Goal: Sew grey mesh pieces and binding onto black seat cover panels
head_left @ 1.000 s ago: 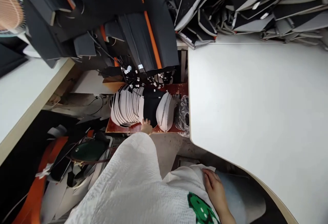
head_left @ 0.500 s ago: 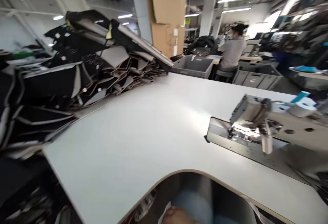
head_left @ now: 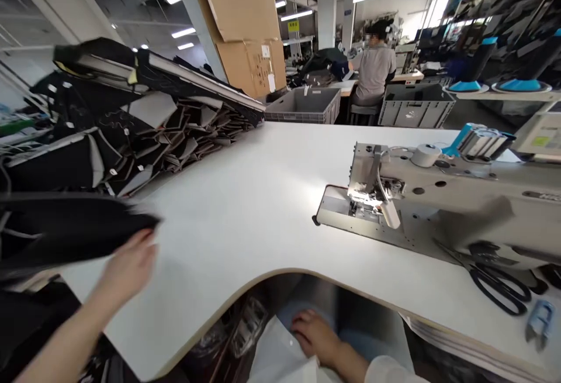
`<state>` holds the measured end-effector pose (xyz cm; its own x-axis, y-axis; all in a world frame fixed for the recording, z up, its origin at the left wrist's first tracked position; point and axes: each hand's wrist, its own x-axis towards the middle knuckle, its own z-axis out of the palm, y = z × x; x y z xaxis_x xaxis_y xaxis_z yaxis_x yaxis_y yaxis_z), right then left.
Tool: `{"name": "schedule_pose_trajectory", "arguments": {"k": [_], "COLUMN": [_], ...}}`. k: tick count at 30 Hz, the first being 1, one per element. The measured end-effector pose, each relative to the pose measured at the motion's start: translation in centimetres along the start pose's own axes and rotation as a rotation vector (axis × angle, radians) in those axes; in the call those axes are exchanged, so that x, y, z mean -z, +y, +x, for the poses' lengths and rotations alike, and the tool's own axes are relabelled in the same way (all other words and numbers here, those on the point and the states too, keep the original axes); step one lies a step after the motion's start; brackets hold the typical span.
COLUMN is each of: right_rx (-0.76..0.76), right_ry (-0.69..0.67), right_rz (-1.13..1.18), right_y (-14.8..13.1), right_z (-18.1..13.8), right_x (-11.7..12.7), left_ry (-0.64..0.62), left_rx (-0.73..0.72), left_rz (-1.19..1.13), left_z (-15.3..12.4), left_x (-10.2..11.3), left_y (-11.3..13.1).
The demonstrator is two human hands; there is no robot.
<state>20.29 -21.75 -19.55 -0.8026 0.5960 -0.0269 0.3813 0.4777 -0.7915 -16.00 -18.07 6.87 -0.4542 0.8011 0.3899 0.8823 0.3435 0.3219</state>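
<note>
My left hand [head_left: 128,267] is raised at the left edge of the white table [head_left: 245,213] and grips a flat black fabric piece [head_left: 65,228], blurred by motion. My right hand [head_left: 316,336] rests low on my lap on white cloth, below the table's curved cut-out, fingers lying flat. A grey sewing machine [head_left: 442,196] stands on the table to the right.
A tall pile of black and grey fabric pieces [head_left: 131,120] covers the table's far left. Black scissors [head_left: 499,283] and a small clipper [head_left: 540,320] lie near the right front edge. Grey crates [head_left: 302,105] and a seated person [head_left: 372,70] are beyond the table.
The view swung up from the floor bin to the tabletop. My left hand came up from the bin and now carries a black piece at the table's left edge. The right hand stays on my lap.
</note>
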Motion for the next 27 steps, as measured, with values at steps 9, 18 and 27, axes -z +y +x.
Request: {"name": "schedule_pose_trajectory", "arguments": {"k": [9,18,27], "right_rx": [-0.509,-0.042,0.500], "right_ry": [0.288,0.251,0.336], "right_rz": [0.060,0.081,-0.384], "right_y": [4.2,-3.1,-7.9], "right_z": [-15.2,-10.0,9.6], "right_x": [3.9,9.6,16.2], "left_ry": [-0.510,-0.298,-0.115], "left_rx": [-0.289,-0.326,-0.614], "left_rz": [0.399,0.115,-0.476], "left_z": [0.9,-0.8,-12.5], "left_x": [-5.8,-9.0,-11.1], "left_y": [-1.3,2.7,4.5]}}
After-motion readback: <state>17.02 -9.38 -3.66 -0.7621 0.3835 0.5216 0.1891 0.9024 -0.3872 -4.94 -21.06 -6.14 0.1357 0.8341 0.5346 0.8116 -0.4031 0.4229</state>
